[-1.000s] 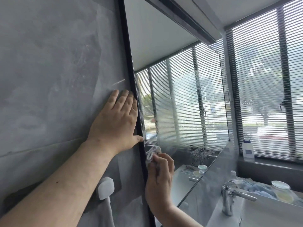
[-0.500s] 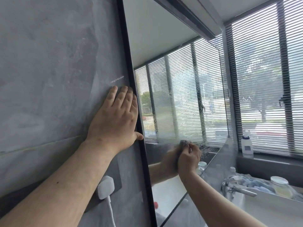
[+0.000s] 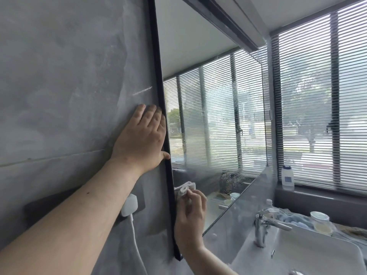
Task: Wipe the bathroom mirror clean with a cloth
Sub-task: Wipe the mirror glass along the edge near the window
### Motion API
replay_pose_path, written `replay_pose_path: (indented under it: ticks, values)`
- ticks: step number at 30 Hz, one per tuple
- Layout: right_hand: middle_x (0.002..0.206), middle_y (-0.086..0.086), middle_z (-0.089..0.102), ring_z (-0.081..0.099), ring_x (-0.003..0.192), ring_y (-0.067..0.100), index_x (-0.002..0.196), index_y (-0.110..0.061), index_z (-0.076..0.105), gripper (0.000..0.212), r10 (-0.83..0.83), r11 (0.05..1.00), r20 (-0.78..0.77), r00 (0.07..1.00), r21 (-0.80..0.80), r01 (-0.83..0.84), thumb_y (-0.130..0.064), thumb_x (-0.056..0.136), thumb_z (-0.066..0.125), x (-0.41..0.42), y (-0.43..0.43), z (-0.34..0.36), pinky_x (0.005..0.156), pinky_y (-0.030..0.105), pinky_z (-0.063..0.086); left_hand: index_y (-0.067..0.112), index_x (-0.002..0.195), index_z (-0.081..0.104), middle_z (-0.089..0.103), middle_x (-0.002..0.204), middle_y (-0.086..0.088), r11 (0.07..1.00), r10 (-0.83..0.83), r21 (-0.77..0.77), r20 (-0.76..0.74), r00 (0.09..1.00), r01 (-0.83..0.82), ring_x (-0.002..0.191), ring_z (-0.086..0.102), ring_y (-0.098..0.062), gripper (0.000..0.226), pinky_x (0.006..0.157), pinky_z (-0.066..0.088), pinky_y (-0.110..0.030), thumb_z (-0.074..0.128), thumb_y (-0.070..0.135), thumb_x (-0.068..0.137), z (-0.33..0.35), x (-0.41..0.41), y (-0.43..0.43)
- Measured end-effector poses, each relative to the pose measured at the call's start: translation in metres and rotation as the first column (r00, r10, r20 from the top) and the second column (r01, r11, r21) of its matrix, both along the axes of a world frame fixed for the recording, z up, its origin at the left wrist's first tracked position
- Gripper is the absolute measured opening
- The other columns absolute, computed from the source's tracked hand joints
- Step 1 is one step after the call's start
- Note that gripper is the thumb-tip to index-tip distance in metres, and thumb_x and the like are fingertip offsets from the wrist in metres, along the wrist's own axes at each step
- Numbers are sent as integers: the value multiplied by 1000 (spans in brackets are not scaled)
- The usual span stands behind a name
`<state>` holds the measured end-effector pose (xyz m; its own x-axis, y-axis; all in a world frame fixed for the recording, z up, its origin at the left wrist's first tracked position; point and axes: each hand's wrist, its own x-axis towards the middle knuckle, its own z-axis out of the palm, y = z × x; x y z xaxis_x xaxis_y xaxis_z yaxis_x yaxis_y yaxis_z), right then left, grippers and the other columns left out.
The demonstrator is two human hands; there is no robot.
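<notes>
In the head view — the only view — the mirror is seen at a steep angle, its long black frame running from top to bottom just left of centre. The cloth is bunched in the right hand, whose fingers are curled round it; it is pressed to the glass low down, touching the pane just beside the frame. The left hand is laid flat on the wall, fingers straight and together, its edge against the frame's outer side, well above the cloth. It holds nothing.

The relation that matters: the unwiped glass lies to the right of the cloth and above it, away from the frame. A patch of droplets is seen on the glass near the lower edge, to the right of the cloth, and a hazy smear higher up. The right hand is the nearer one, so a stroke away from the frame is judged to be called for.

Right of the mirror, a bottle stands on the sill with a blue label — its writing too small to be read. No other writing is legible.
</notes>
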<state>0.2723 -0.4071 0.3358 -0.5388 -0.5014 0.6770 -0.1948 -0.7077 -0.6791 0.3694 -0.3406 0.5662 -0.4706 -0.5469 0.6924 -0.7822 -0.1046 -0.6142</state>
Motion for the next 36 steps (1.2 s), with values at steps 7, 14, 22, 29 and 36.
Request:
replay_pose_path:
  ticks: [7,14,22,29,36]
  values:
    - [125,-29,51,52,119,9,119,-33,64,29,-26,1000,-85,996,0,26,-29,91,56,-10,0,-10,104,22,39,1,150,32,29,158,-18,999,-34,1,-29,999,34,149,21,-31,100,122,2,-48,52,71,81,-9,0,0]
    - [140,-8,57,50,130,8,133,-19,63,35,-59,976,-11,998,210,60,-16,99,57,-66,-53,-7,113,30,38,-1,150,30,28,158,-20,999,-28,-20,-4,1000,28,149,20,-32,107,122,3,-51,50,76,77,-14,1,-1]
    - [133,-13,62,63,118,17,135,-38,56,39,-104,893,38,994,444,76,-35,96,53,-127,-102,-13,98,41,54,-2,152,20,21,160,-20,999,-11,-46,2,1000,11,150,14,-33,106,122,2,-52,44,74,82,-16,-2,-6]
    - [137,-17,57,54,121,-3,131,-27,63,35,-21,927,44,999,375,3,-25,96,64,-87,-49,-38,99,14,42,-1,151,23,23,160,-19,998,-51,-36,-25,998,51,150,16,-32,107,122,5,-50,51,74,80,-16,-2,-4]
    - [145,-23,46,40,135,-9,135,-24,58,43,132,954,9,991,269,-130,-19,93,68,-17,27,-70,114,19,33,0,152,23,23,160,-17,998,-53,-27,-33,998,52,150,16,-31,107,123,3,-49,52,74,80,-17,-1,-2]
